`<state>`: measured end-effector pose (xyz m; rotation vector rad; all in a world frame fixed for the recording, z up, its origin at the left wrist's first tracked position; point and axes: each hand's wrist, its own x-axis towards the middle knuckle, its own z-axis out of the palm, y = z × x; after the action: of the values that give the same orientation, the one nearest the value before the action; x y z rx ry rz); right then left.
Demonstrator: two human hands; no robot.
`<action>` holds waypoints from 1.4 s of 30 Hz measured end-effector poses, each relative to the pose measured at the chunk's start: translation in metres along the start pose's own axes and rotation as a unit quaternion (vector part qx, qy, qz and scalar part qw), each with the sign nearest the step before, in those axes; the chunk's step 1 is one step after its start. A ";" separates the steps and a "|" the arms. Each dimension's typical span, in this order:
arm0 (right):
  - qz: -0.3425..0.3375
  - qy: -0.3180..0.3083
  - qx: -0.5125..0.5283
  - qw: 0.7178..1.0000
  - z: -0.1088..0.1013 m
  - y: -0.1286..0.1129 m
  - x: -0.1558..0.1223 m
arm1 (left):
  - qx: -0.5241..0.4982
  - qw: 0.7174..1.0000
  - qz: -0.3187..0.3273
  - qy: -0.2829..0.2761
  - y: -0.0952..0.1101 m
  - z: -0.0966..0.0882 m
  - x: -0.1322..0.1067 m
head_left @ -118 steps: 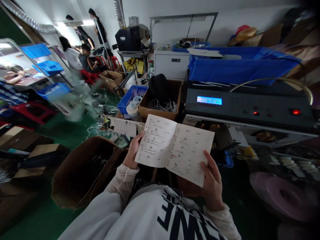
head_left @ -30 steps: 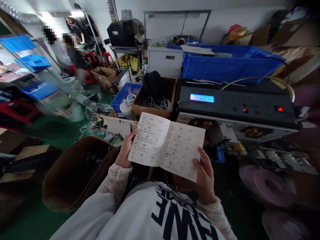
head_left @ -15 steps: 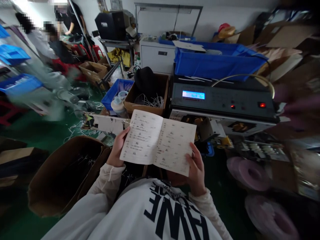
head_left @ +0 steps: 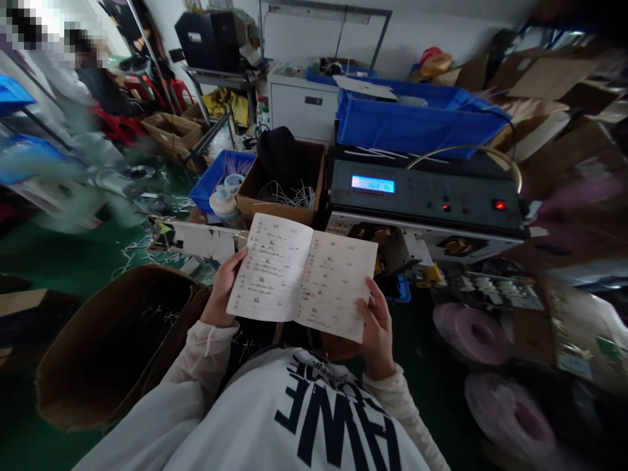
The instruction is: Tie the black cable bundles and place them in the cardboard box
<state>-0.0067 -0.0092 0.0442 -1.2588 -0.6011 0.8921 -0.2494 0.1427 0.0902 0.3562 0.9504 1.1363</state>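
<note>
An open notebook (head_left: 275, 281) with handwritten lines on both pages is held up in front of my chest. My left hand (head_left: 223, 291) grips its left edge, the fingers hidden behind the page. At the lower right edge, my right hand (head_left: 377, 327) pinches the other page, with its thumb on the front. Just beyond the notebook stands a dark machine (head_left: 422, 193) with a lit blue display and red lights. A cardboard box (head_left: 279, 212) holding white wires and a black item sits behind the notebook.
A large brown carton (head_left: 63, 386) with wire scraps stands low on the left. Rolls of pinkish tubing (head_left: 483, 337) lie on the right. A long blue bin (head_left: 417, 124) rests on the machine. A blurred fan (head_left: 115, 180) is at left; a seated person (head_left: 105, 91) is behind it.
The whole view has shifted slightly, so most things appear a little further left. Both hands keep hold of the open notebook, which stays on the same pages.
</note>
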 end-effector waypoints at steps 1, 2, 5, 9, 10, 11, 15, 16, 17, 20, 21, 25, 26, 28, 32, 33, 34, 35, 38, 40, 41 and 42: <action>-0.003 0.001 -0.003 1.000 0.000 0.000 0.000 | 0.001 1.000 0.004 -0.003 0.000 -0.001 0.001; -0.006 0.002 -0.005 1.000 0.000 0.000 0.000 | 0.002 1.000 0.004 -0.004 -0.001 -0.001 0.001; -0.009 0.000 -0.008 1.000 -0.001 0.001 0.001 | 0.002 1.000 -0.001 -0.006 0.000 -0.002 0.001; -0.016 0.004 -0.026 1.000 -0.001 0.002 0.001 | -0.003 1.000 -0.007 -0.019 0.000 0.000 0.000; -0.019 0.004 -0.032 0.999 -0.001 0.002 0.001 | -0.002 1.000 -0.008 -0.018 0.000 0.000 -0.001; -0.023 0.004 -0.036 0.999 -0.001 0.001 0.001 | 0.000 1.000 -0.006 -0.014 0.001 0.000 -0.001; -0.028 0.009 -0.032 0.999 0.000 0.000 0.001 | 0.003 1.000 0.002 -0.005 0.000 -0.001 0.000; -0.027 0.008 -0.027 0.999 0.001 -0.001 0.000 | 0.001 1.000 -0.001 -0.009 0.000 -0.001 0.001; -0.025 0.005 -0.021 0.999 0.001 -0.001 0.000 | -0.003 1.000 -0.004 -0.015 0.000 -0.002 0.001; -0.019 -0.001 -0.013 1.000 0.000 -0.001 0.000 | -0.014 0.999 -0.011 -0.031 -0.001 -0.002 0.002; -0.017 -0.001 -0.014 1.000 0.000 -0.001 0.000 | -0.016 0.999 -0.014 -0.035 -0.001 -0.001 0.002; -0.012 -0.003 -0.013 1.000 -0.002 0.001 0.000 | -0.025 0.999 -0.024 -0.041 -0.002 -0.001 0.003; -0.012 -0.004 -0.014 1.000 -0.002 0.001 0.000 | -0.028 0.998 -0.025 -0.042 -0.002 -0.001 0.003; -0.012 -0.008 -0.015 1.000 -0.002 0.002 -0.001 | -0.033 0.998 -0.026 -0.042 -0.002 -0.003 0.003; -0.008 -0.013 -0.012 1.000 -0.001 0.000 -0.003 | -0.038 0.998 -0.028 -0.034 -0.002 -0.005 0.001; -0.009 -0.011 -0.012 1.000 0.000 0.000 -0.003 | -0.038 0.998 -0.027 -0.031 -0.002 -0.005 0.001; -0.010 -0.009 -0.015 1.000 0.000 -0.001 -0.003 | -0.038 0.999 -0.026 -0.029 -0.002 -0.005 0.001; -0.011 -0.006 -0.018 1.000 0.001 -0.001 -0.004 | -0.036 0.999 -0.025 -0.027 -0.002 -0.004 0.001; -0.011 -0.004 -0.018 1.000 0.001 -0.001 -0.004 | -0.030 0.999 -0.021 -0.026 -0.002 -0.004 0.001; -0.011 -0.009 -0.009 1.000 0.001 -0.001 -0.004 | -0.024 0.999 -0.019 -0.023 -0.001 -0.004 0.001; -0.010 -0.011 -0.005 1.000 0.001 -0.001 -0.004 | -0.022 0.999 -0.017 -0.020 -0.001 -0.004 0.001; -0.009 -0.012 -0.004 1.000 0.000 -0.001 -0.004 | -0.021 0.999 -0.015 -0.018 -0.001 -0.004 0.001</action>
<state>-0.0090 -0.0125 0.0458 -1.2507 -0.6349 0.8923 -0.2519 0.1424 0.0860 0.3260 0.8961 1.1172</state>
